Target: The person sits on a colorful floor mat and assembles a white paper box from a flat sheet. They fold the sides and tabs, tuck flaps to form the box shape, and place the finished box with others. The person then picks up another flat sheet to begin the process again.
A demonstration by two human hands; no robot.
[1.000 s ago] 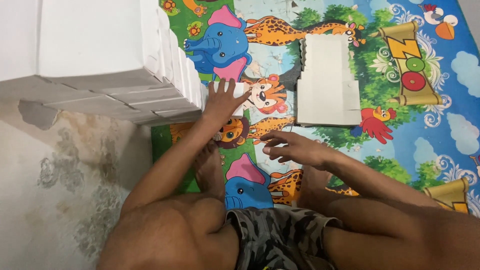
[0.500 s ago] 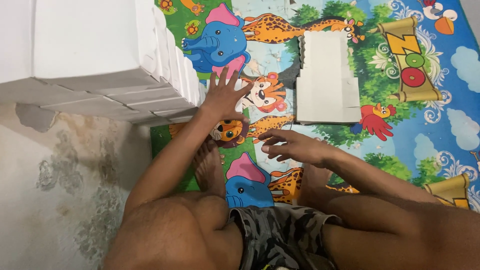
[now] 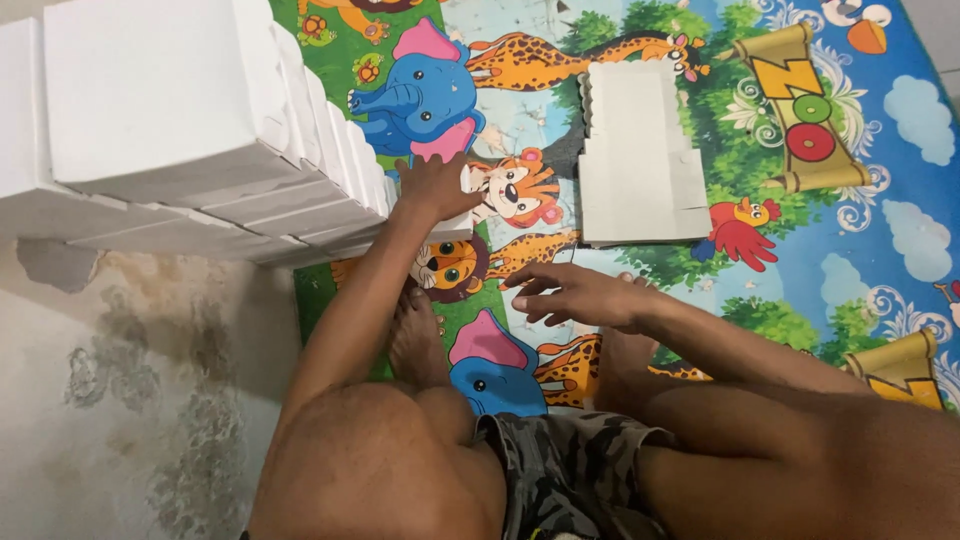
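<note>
My left hand (image 3: 435, 188) reaches forward to the near end of a row of folded white boxes (image 3: 330, 170) stacked at the left. Its fingers curl over the last small white box (image 3: 452, 228) in that row. My right hand (image 3: 575, 295) hovers low over the colourful animal play mat (image 3: 800, 270), palm down, fingers spread and holding nothing. A stack of flat white cardboard sheets (image 3: 635, 155) lies on the mat just beyond my right hand.
My bare feet (image 3: 415, 335) and knees rest on the mat's near part. Left of the mat is stained concrete floor (image 3: 130, 380). The box stack fills the upper left, with a large white box (image 3: 150, 90) on top.
My left hand's fingers, spread over the end box before, have curled down onto it. My right hand has stayed almost in place over the mat.
</note>
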